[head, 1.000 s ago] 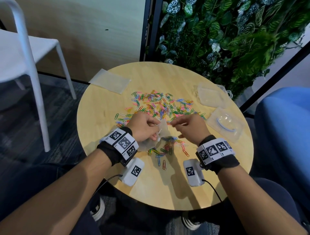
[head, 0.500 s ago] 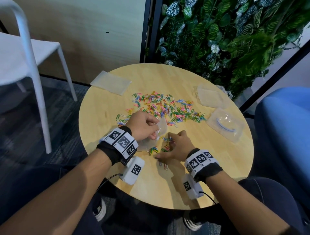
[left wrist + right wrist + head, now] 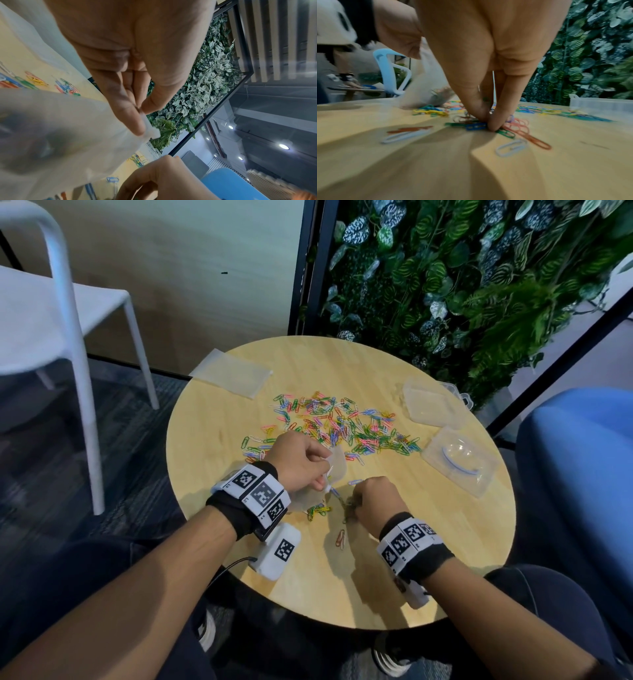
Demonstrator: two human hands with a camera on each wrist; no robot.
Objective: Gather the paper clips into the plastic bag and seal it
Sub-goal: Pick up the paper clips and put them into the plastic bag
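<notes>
Left hand (image 3: pixel 298 462) pinching plastic bag (image 3: pixel 65 129) — frosted, translucent, limp, clips blurred inside

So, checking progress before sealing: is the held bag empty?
No. The plastic bag pinched by the left hand shows dark, coloured shapes through its film, apparently clips.

Bare desk (image 3: pixel 342 587) lies open behind the right grip (image 3: pixel 375 501), while the held bag (image 3: pixel 337 470) crowds its left and the clip scatter (image 3: pixel 335 426) lies beyond.
</notes>
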